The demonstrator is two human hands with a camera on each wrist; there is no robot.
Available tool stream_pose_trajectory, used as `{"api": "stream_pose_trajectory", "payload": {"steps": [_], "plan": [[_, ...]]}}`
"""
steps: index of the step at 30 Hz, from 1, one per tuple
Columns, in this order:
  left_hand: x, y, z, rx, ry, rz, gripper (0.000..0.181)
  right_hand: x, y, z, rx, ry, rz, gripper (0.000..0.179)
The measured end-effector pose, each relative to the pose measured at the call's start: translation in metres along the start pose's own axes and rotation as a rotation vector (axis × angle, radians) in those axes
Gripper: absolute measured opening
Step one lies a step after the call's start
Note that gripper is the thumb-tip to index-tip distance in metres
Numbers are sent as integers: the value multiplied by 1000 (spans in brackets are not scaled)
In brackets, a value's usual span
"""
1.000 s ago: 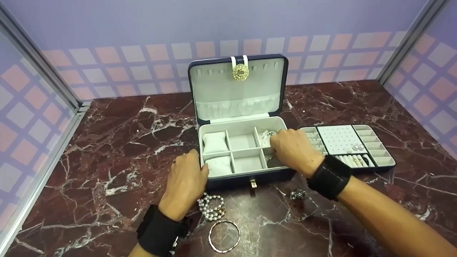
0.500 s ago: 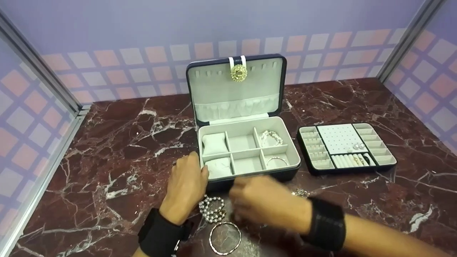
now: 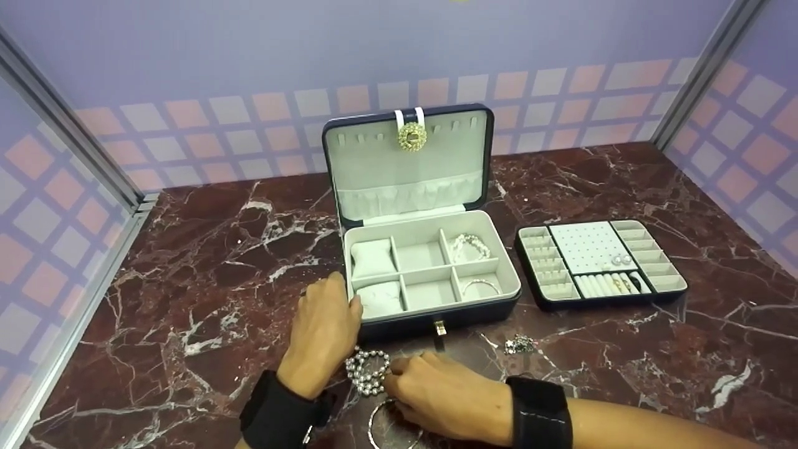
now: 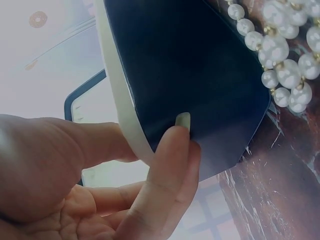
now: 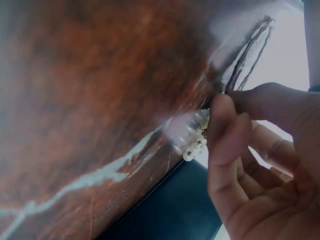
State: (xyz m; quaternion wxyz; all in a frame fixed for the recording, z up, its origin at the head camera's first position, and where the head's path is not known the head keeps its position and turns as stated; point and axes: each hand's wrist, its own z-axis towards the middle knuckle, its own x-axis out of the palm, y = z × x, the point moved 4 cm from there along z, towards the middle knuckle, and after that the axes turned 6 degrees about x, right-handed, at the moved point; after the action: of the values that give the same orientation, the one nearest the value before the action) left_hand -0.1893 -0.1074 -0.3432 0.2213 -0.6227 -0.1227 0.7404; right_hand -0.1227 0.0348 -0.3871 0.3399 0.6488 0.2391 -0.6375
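Note:
An open navy jewelry box (image 3: 430, 317) with a pale lining stands in the middle of the table. My left hand (image 3: 321, 333) grips its front left corner; the left wrist view shows the box wall (image 4: 185, 65) between thumb and fingers. In front of the box, my right hand (image 3: 446, 396) pinches a thin bangle (image 3: 372, 430), whose ring rises from thumb and fingertip in the right wrist view. Part of the bangle is hidden under that hand. Close to the right fingertips lies a pearl bracelet (image 3: 361, 377). A second pearl bracelet (image 3: 471, 246) and another bangle (image 3: 480, 287) lie in the right compartments.
Right of the box lies a jewelry tray (image 3: 542, 299) with pearl earrings (image 3: 620, 259) and several rings (image 3: 623, 284). A small cluster of sparkling jewelry (image 3: 520, 344) sits on the marbled table (image 3: 218, 262). White cushions (image 3: 374, 259) fill the left compartments.
My right hand has left the box's right compartments, moved down and left, and now pinches the bangle in front. The left hand stays on the box corner.

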Motion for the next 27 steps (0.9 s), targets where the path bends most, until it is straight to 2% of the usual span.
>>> {"api": "stream_pose_trajectory", "payload": {"steps": [6,10,19,22,27], "plan": [[0,0,0,4,11,-2,18,-3,1,-2,-91,8,-101,2],[1,0,0,2,18,-3,18,-13,-5,-3,-113,14,-72,4],[1,1,1,-10,38,1,20,-47,-38,2,-2,-48,221,4],[0,1,1,-9,44,-2,20,-56,-52,5,37,-78,255,4],[1,1,1,-20,53,-18,19,-68,-72,9,77,-144,261,12]]}}
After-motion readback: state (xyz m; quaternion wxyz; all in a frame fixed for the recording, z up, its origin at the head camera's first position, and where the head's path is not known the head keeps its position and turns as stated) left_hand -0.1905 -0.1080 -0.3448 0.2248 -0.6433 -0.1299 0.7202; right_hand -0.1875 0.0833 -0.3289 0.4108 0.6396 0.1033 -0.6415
